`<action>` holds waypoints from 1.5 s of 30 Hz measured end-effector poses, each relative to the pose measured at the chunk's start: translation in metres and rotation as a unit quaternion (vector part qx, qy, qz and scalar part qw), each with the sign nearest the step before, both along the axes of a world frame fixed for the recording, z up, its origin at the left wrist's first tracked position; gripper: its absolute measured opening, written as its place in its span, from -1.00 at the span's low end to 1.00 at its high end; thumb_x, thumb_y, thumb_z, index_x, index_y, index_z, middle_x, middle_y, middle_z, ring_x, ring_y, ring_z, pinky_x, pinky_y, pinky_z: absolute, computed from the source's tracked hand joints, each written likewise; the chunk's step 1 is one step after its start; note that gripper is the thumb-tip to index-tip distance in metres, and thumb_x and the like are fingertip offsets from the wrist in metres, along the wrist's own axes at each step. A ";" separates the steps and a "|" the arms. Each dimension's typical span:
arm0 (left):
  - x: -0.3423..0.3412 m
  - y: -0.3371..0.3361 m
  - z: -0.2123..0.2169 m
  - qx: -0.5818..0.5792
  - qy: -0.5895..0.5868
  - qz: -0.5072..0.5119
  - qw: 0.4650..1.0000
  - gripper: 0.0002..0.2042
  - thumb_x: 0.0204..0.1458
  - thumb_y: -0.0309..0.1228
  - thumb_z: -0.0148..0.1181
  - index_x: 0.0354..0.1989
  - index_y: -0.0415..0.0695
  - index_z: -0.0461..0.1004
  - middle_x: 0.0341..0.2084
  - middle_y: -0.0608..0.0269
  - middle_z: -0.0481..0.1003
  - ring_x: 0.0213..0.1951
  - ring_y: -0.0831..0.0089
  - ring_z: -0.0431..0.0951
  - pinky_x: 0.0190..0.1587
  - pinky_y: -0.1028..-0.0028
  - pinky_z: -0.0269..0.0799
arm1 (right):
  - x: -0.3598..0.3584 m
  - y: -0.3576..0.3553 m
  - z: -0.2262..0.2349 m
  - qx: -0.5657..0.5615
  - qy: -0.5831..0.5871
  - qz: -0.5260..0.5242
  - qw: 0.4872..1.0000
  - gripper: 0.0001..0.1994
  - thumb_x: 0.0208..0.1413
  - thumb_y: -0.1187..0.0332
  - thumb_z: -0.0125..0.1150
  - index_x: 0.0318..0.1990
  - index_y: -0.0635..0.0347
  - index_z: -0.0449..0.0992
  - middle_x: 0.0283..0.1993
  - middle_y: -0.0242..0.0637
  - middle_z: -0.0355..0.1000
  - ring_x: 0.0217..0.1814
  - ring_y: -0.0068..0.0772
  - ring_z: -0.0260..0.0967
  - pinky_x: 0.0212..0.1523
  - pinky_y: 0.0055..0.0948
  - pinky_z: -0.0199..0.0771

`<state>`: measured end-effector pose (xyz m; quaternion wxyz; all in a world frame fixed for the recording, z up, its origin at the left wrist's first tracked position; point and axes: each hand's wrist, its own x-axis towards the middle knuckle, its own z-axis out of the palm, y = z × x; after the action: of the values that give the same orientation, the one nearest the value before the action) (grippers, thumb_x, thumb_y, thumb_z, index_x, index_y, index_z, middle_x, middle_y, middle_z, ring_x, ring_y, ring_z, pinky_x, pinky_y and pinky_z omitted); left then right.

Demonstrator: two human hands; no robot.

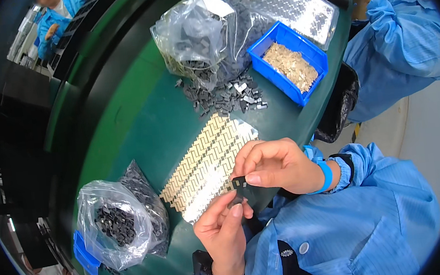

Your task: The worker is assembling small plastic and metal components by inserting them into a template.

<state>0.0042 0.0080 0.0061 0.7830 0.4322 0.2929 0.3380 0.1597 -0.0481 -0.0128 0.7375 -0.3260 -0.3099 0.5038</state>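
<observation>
Between the thumb and fingertips of my right hand (281, 167) is a small black plastic part (239, 181) with a light metallic patch on it. Just below it, my left hand (221, 235) has its fingers curled and pinched together. Something small and dark shows between those fingertips, too hidden to name. Both hands are over the near edge of a sheet of pale gold flat pieces (201, 163), laid in slanted rows on the green table (139, 124). Beyond the sheet lies a loose pile of small black parts (221, 97), some with silvery faces.
An open clear bag of black parts (116, 222) stands left, beside a blue bin (85, 254). Farther back are a large clear bag (194, 34), a blue bin of thin golden pieces (255, 54) and a wrapped tray (320, 27). A co-worker in blue (401, 40) sits at right.
</observation>
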 end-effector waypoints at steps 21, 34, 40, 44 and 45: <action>0.010 -0.006 -0.006 0.091 0.078 0.041 0.992 -0.73 -0.06 -0.65 0.13 -0.12 -0.31 0.43 -0.44 -0.01 0.52 -0.48 0.38 0.52 -0.40 0.50 0.47 | -0.009 0.000 -0.006 -0.010 -0.019 -0.027 0.999 -0.98 0.00 0.63 0.11 -0.39 0.38 0.44 -0.19 -0.16 0.29 -0.25 -0.49 0.35 -0.27 -0.56 0.45; 0.013 -0.008 -0.006 0.090 0.065 0.069 0.991 -0.74 -0.08 -0.65 0.16 -0.15 -0.36 0.43 -0.40 -0.01 0.52 -0.45 0.40 0.55 -0.37 0.51 0.54 | -0.013 0.002 -0.006 0.000 -0.014 -0.039 0.999 -0.98 0.02 0.65 0.07 -0.41 0.41 0.42 -0.19 -0.14 0.25 -0.37 -0.47 0.41 -0.34 -0.56 0.53; 0.011 -0.009 -0.007 0.090 0.053 0.065 0.992 -0.75 -0.07 -0.66 0.15 -0.16 -0.36 0.42 -0.34 0.00 0.51 -0.40 0.39 0.55 -0.32 0.47 0.56 | -0.017 0.001 -0.006 -0.004 -0.074 -0.083 0.994 -0.95 -0.05 0.57 0.18 -0.46 0.30 0.43 -0.25 -0.26 0.29 -0.31 -0.55 0.33 -0.32 -0.59 0.39; 0.013 -0.011 -0.004 0.086 0.036 0.063 0.994 -0.74 -0.08 -0.66 0.15 -0.15 -0.37 0.42 -0.33 0.00 0.50 -0.36 0.39 0.55 -0.29 0.46 0.56 | -0.017 0.001 -0.008 -0.015 -0.149 -0.124 0.981 -0.93 -0.11 0.52 0.24 -0.50 0.25 0.45 -0.31 -0.30 0.35 -0.26 -0.49 0.33 -0.26 -0.53 0.35; 0.012 -0.011 -0.005 0.085 0.034 0.061 0.994 -0.74 -0.08 -0.66 0.15 -0.15 -0.37 0.42 -0.32 -0.01 0.50 -0.34 0.39 0.55 -0.28 0.45 0.55 | -0.017 0.000 -0.007 -0.016 -0.158 -0.132 0.978 -0.93 -0.12 0.51 0.25 -0.50 0.24 0.46 -0.32 -0.31 0.36 -0.25 -0.47 0.33 -0.24 -0.51 0.34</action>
<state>0.0161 -0.0028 0.0014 0.7109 0.4897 0.3150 0.3944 0.1423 -0.0477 -0.0198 0.7339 -0.4516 -0.3688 0.3484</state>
